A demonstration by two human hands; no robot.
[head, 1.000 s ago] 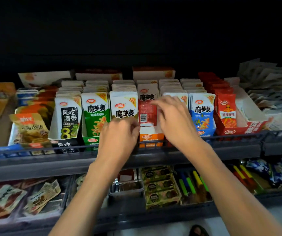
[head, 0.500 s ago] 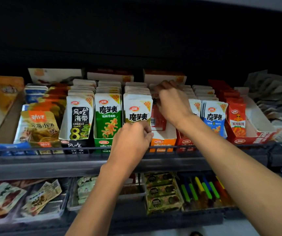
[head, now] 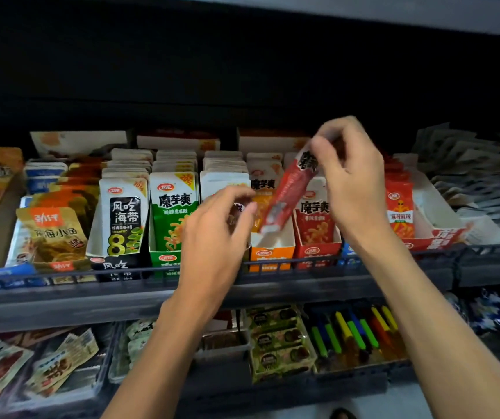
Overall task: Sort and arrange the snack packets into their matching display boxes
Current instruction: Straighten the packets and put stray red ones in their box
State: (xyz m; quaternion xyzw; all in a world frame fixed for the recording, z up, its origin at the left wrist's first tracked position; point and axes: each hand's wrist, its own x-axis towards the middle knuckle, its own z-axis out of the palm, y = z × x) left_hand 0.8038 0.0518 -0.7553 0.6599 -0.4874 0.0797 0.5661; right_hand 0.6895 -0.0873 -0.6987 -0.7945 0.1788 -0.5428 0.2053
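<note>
Plainly, the red packet [head: 285,195] hangs slantwise from its top edge, where the right hand [head: 351,176] pinches it between thumb and fingertips. Its long axis runs down and to the left from that pinch, so the lower end dangles at the open front of the orange box [head: 270,252], not the red box [head: 315,252] standing just below the wrist. Going by colour, the red box looks like its home, so the tail probably must swing back under the grip first. The left hand [head: 218,231] hovers further left of the grip, fingers loosely curled; whether it holds anything I cannot tell.
</note>
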